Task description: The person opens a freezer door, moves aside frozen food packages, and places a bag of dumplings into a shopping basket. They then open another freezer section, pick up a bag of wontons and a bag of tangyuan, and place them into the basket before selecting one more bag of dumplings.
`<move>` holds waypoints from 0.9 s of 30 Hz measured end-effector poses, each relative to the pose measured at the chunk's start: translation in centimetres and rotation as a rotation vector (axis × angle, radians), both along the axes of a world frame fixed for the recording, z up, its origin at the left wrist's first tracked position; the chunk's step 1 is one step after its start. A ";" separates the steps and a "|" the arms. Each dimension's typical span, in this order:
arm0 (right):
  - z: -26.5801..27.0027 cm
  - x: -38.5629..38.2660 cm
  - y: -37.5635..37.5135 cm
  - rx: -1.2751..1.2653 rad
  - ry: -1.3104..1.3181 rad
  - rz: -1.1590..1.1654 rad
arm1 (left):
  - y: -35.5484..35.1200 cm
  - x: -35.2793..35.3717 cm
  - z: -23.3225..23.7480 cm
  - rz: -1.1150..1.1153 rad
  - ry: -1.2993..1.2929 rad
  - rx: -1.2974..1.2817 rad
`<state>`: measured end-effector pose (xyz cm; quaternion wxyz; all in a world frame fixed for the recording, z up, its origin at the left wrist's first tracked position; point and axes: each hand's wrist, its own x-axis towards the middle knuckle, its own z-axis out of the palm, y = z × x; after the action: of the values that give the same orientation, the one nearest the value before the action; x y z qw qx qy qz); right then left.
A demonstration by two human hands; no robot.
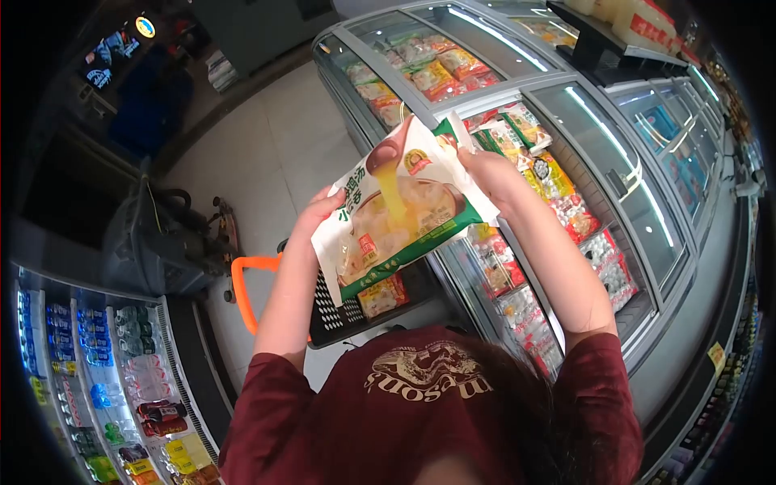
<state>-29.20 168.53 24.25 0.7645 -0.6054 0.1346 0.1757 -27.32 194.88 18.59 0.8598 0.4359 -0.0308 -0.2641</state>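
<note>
Both my hands hold up a white and green bag of frozen wontons (404,206), its printed front tilted toward me. My left hand (318,212) grips the bag's left edge with the fingers closed on it. At the upper right edge my right hand (489,174) pinches the bag. Below it is a black shopping basket (330,315) with an orange handle (240,299), partly hidden by my left arm and the bag. A yellow and red packet (384,297) shows inside the basket.
To the right stands a chest freezer (477,105) with glass lids, holding several rows of frozen food bags (558,194). Shelves of bottled drinks (101,388) are at lower left. A dark grey wheeled machine (149,234) stands on the tiled floor (267,153).
</note>
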 end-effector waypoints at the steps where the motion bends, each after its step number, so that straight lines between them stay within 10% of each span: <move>1: 0.4 -1.2 -0.8 0.108 -0.024 -0.004 | -0.4 0.7 1.8 -0.021 -0.025 0.210; 4: -2.0 -2.2 -3.8 0.518 -0.003 0.037 | -3.7 2.3 4.2 -0.137 -0.109 0.504; 10: -6.1 -4.8 -7.6 0.322 -0.072 -0.121 | -10.3 6.5 5.8 -0.537 -0.233 0.826; 16: -9.4 -8.1 -9.8 0.554 -0.055 -0.539 | -15.3 4.1 1.5 -0.183 0.087 -0.033; 18: -10.6 -8.9 -11.1 0.524 -0.043 -0.647 | -15.2 5.5 -7.3 -0.285 0.162 -0.023; 27: -12.3 -11.9 -17.5 0.191 0.032 -0.799 | -24.0 7.4 -7.7 -0.669 0.184 -0.207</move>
<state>-41.13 151.05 11.96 0.8232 -0.4289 0.3542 -0.1139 -19.95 170.87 10.91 0.7646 0.2869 -0.1206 -0.5644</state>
